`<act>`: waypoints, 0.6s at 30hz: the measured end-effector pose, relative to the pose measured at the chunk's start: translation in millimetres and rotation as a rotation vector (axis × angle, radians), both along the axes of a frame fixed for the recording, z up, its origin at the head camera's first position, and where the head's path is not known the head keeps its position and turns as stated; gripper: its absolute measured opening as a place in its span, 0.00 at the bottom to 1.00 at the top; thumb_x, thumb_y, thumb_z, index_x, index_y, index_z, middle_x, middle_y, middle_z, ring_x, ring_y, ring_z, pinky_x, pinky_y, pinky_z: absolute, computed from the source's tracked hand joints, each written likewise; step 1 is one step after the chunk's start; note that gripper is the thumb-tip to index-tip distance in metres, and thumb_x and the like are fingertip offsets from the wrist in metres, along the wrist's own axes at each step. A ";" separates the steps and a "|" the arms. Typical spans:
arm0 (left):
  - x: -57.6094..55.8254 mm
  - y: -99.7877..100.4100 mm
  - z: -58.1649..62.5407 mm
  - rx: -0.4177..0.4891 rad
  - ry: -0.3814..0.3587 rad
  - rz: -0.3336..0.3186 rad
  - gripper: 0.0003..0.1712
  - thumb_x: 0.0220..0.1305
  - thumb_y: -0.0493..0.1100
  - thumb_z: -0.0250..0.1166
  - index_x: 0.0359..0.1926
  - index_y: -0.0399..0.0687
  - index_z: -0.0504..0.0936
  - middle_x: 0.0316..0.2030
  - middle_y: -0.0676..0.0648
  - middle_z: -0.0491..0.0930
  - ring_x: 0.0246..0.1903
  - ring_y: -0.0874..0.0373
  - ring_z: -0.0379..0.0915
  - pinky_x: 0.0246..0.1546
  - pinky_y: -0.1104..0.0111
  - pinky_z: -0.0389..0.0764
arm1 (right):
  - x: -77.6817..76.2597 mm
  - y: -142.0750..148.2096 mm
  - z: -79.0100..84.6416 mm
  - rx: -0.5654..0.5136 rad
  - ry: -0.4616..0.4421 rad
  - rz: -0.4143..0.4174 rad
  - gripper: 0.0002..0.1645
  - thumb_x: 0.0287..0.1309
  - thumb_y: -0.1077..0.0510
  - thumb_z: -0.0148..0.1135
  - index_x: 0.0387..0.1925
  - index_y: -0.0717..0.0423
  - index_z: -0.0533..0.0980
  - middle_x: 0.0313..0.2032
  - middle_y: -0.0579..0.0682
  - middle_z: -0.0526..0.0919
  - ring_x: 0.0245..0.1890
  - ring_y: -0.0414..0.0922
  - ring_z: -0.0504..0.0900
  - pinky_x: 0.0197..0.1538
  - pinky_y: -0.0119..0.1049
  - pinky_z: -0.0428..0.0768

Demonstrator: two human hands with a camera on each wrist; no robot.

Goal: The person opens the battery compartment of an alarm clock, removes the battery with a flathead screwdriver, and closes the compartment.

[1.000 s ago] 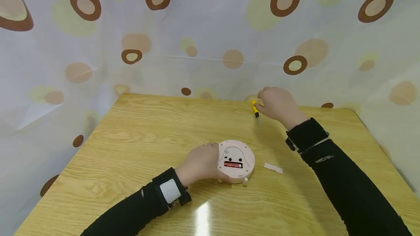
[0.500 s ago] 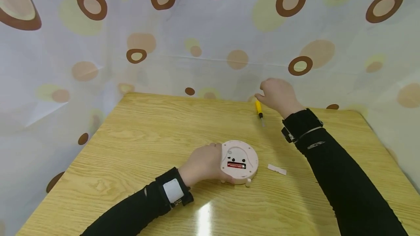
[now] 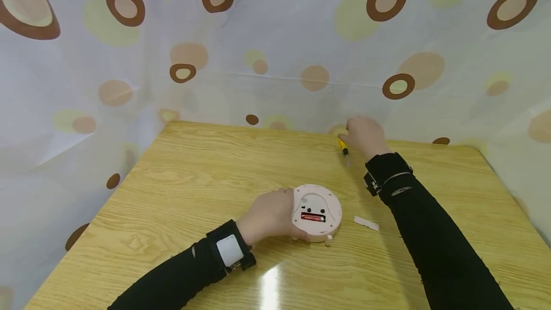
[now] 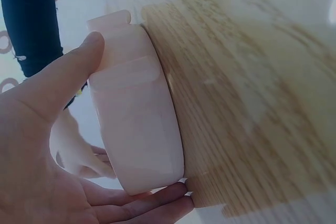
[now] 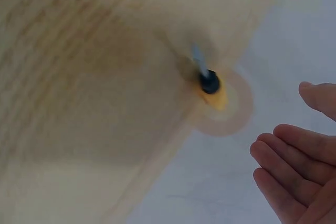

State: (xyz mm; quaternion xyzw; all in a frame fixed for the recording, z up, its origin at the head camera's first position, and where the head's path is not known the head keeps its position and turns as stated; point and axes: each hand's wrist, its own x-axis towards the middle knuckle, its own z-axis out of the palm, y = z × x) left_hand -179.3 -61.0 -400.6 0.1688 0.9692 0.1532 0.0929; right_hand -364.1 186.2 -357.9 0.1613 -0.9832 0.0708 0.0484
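Note:
My left hand (image 3: 269, 216) grips the left side of a round pale pink alarm clock (image 3: 317, 195), which lies back up on the table. Its battery compartment is uncovered and a red battery (image 3: 313, 216) lies inside. In the left wrist view the thumb presses one part of the clock's rim (image 4: 139, 129) and the fingers reach round another. At the table's far edge my right hand (image 3: 367, 135) is beside a yellow screwdriver (image 3: 344, 148) with a black collar. The right wrist view shows the fingers (image 5: 286, 169) spread apart from the blurred screwdriver (image 5: 210, 82), holding nothing.
A small pale pink battery cover (image 3: 366, 223) lies on the table right of the clock. The wooden table (image 3: 206, 171) meets a patterned curtain (image 3: 275, 47) along its back and sides.
My right hand has risen off the screwdriver and come down again close beside it. The head view has shifted slightly. My left hand keeps its grip on the clock.

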 end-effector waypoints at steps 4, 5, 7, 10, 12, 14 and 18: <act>0.5 0.7 0.7 -0.014 0.004 -0.006 0.64 0.40 0.75 0.84 0.67 0.37 0.75 0.49 0.46 0.86 0.44 0.55 0.82 0.45 0.62 0.86 | -3.8 1.8 -13.7 -0.025 -0.013 -0.032 0.30 0.71 0.51 0.67 0.14 0.52 0.66 0.16 0.44 0.57 0.19 0.45 0.62 0.29 0.40 0.65; 0.5 0.9 1.0 -0.018 0.003 -0.008 0.64 0.40 0.75 0.84 0.68 0.37 0.75 0.49 0.46 0.86 0.44 0.55 0.82 0.45 0.62 0.86 | -4.7 2.3 -16.7 -0.036 -0.015 -0.042 0.32 0.71 0.51 0.67 0.13 0.51 0.64 0.16 0.43 0.54 0.18 0.44 0.61 0.28 0.39 0.64; 0.5 1.2 1.4 -0.028 0.000 -0.012 0.65 0.40 0.75 0.83 0.68 0.36 0.74 0.50 0.45 0.86 0.45 0.55 0.82 0.46 0.62 0.86 | -6.3 3.2 -22.6 -0.050 -0.017 -0.059 0.34 0.71 0.50 0.67 0.12 0.50 0.62 0.16 0.42 0.52 0.17 0.44 0.60 0.27 0.38 0.64; 0.5 1.6 2.1 -0.038 -0.009 -0.018 0.65 0.41 0.75 0.83 0.70 0.36 0.74 0.52 0.45 0.86 0.47 0.54 0.83 0.47 0.62 0.86 | -9.3 4.5 -31.0 -0.065 -0.027 -0.086 0.34 0.71 0.50 0.67 0.12 0.49 0.61 0.15 0.43 0.53 0.17 0.45 0.61 0.27 0.39 0.65; 0.2 1.7 2.2 -0.043 -0.012 -0.020 0.66 0.42 0.75 0.83 0.70 0.36 0.73 0.52 0.45 0.85 0.47 0.54 0.83 0.47 0.63 0.86 | -11.9 5.3 -36.8 -0.066 -0.033 -0.105 0.33 0.71 0.50 0.68 0.13 0.51 0.63 0.15 0.44 0.55 0.17 0.46 0.63 0.28 0.40 0.67; 0.2 1.3 2.5 -0.042 -0.014 -0.020 0.66 0.42 0.75 0.83 0.71 0.36 0.73 0.52 0.45 0.85 0.47 0.55 0.83 0.46 0.63 0.86 | -13.9 4.7 -41.6 -0.085 -0.040 -0.121 0.29 0.70 0.50 0.68 0.16 0.54 0.68 0.15 0.45 0.57 0.19 0.48 0.65 0.30 0.42 0.68; 0.3 -0.6 1.3 -0.030 -0.010 -0.015 0.63 0.42 0.74 0.84 0.69 0.37 0.74 0.50 0.46 0.86 0.45 0.56 0.83 0.44 0.64 0.85 | -17.5 0.8 -49.7 -0.125 -0.041 -0.129 0.16 0.68 0.51 0.69 0.34 0.61 0.81 0.18 0.48 0.65 0.21 0.50 0.68 0.31 0.44 0.70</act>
